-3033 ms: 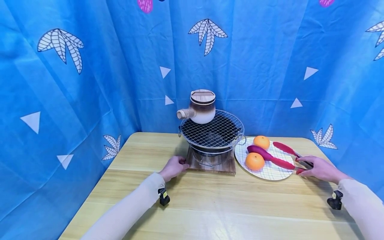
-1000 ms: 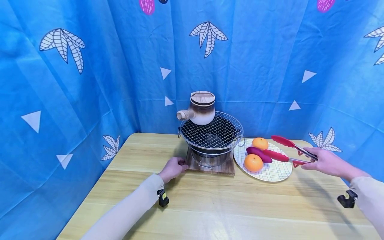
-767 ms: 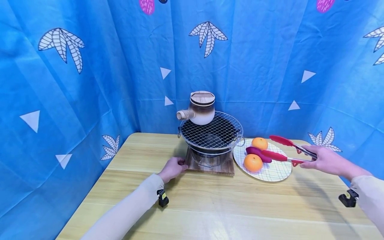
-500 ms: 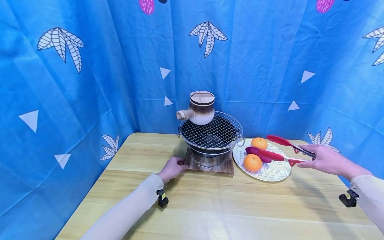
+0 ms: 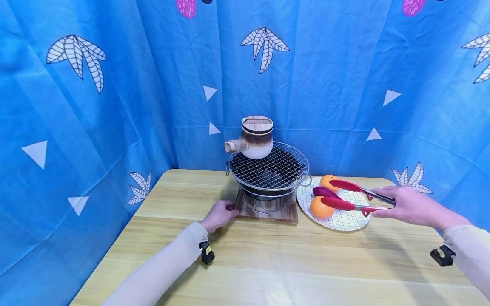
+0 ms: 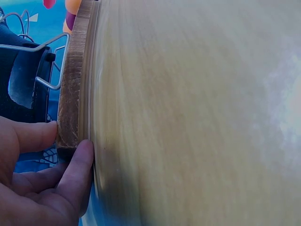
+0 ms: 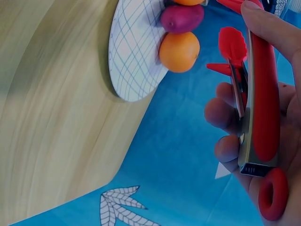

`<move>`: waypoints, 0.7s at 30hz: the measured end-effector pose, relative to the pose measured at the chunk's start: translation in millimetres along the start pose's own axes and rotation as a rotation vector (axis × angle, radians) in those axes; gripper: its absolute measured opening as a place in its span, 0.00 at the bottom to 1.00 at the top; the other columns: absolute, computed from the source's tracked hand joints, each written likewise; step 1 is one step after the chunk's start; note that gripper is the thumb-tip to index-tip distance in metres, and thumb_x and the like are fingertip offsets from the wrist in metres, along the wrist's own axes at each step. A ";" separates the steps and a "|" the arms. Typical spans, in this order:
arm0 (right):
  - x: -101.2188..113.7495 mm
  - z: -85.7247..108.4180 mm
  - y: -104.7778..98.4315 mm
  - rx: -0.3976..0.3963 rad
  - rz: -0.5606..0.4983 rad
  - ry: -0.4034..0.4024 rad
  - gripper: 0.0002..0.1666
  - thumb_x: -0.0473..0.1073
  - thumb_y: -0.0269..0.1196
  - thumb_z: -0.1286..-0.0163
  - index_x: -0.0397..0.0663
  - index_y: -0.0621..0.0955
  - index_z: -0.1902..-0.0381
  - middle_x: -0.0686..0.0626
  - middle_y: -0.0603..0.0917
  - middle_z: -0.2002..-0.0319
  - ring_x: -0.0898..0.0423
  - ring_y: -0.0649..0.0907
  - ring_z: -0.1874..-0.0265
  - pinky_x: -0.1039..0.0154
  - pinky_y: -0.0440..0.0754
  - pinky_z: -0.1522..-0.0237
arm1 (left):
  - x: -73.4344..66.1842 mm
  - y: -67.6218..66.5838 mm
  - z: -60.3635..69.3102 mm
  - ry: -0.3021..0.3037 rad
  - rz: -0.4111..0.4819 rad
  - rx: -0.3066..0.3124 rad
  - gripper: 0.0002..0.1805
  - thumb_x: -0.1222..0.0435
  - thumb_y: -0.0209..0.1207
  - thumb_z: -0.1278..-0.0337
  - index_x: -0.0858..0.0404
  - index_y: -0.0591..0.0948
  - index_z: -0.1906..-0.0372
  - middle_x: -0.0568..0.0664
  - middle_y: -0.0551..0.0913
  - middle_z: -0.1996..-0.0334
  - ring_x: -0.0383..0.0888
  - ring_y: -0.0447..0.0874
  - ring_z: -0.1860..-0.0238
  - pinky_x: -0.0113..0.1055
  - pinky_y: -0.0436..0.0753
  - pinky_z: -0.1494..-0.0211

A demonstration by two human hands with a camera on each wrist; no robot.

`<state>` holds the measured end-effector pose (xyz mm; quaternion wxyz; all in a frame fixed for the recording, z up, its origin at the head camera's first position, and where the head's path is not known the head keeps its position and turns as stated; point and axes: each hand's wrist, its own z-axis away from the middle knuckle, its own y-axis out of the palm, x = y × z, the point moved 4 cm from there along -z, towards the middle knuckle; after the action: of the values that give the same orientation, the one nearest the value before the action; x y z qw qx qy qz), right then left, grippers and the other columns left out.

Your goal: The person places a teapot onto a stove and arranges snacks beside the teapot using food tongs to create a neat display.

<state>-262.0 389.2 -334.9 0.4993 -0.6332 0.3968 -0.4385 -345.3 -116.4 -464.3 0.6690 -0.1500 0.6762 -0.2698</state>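
Note:
My right hand (image 5: 415, 207) grips red-tipped tongs (image 5: 344, 205), their two tips spread apart with nothing between them. The tips hang over the left part of a white checked plate (image 5: 354, 222). On it lie a front orange (image 5: 319, 208), a purple sweet potato (image 5: 324, 192) and a back orange (image 5: 326, 180); the tongs partly cover them in the head view. My left hand (image 5: 219, 216) pinches the front left corner of a dark wooden board (image 5: 285, 216); in the left wrist view the thumb (image 6: 40, 136) presses its top side and a finger (image 6: 81, 172) its underside edge.
On the board stands a round grill with a wire mesh (image 5: 269, 174). A side-handled pot (image 5: 258, 146) with a wooden lid sits on the back of the mesh. A blue curtain (image 5: 325, 85) hangs behind the light wooden table (image 5: 245, 263).
The tongs rose off the plate, then their tips moved left and lower over the oranges and sweet potato. My right hand followed leftward. My left hand stays on the board's corner.

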 end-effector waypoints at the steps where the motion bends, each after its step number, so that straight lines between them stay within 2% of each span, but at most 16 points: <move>1: 1.2 0.0 0.5 0.002 0.002 -0.004 0.58 0.79 0.67 0.51 0.39 0.79 0.37 0.29 0.82 0.44 0.33 0.82 0.48 0.38 0.84 0.56 | 0.0 -0.3 0.1 -0.001 0.001 0.001 0.12 0.66 0.66 0.41 0.69 0.83 0.56 0.53 0.82 0.64 0.46 0.77 0.64 0.36 0.77 0.61; 5: 4.4 -1.1 2.2 0.013 0.013 -0.008 0.59 0.80 0.66 0.50 0.39 0.79 0.36 0.30 0.82 0.44 0.32 0.81 0.46 0.36 0.83 0.54 | 0.1 -1.2 0.1 -0.006 0.002 0.004 0.15 0.66 0.66 0.42 0.70 0.83 0.52 0.54 0.83 0.62 0.46 0.77 0.62 0.37 0.78 0.59; 14: 10.6 -3.3 5.7 0.027 0.020 -0.023 0.59 0.81 0.65 0.51 0.39 0.79 0.37 0.33 0.83 0.45 0.34 0.82 0.47 0.38 0.84 0.57 | 1.8 -0.7 -1.8 -0.002 0.014 0.011 0.15 0.66 0.66 0.41 0.70 0.83 0.52 0.54 0.83 0.62 0.46 0.77 0.62 0.37 0.78 0.60; 21: 14.8 -6.5 10.0 0.050 0.010 -0.029 0.51 0.70 0.74 0.50 0.42 0.80 0.38 0.37 0.85 0.47 0.42 0.83 0.52 0.47 0.85 0.63 | 4.7 -0.2 -4.1 0.002 0.010 0.008 0.16 0.66 0.67 0.42 0.70 0.82 0.51 0.55 0.84 0.61 0.47 0.80 0.61 0.41 0.81 0.54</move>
<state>-264.4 371.5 -341.6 0.5226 -0.6250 0.3817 -0.4365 -349.7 -118.5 -468.2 0.6704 -0.1435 0.6764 -0.2692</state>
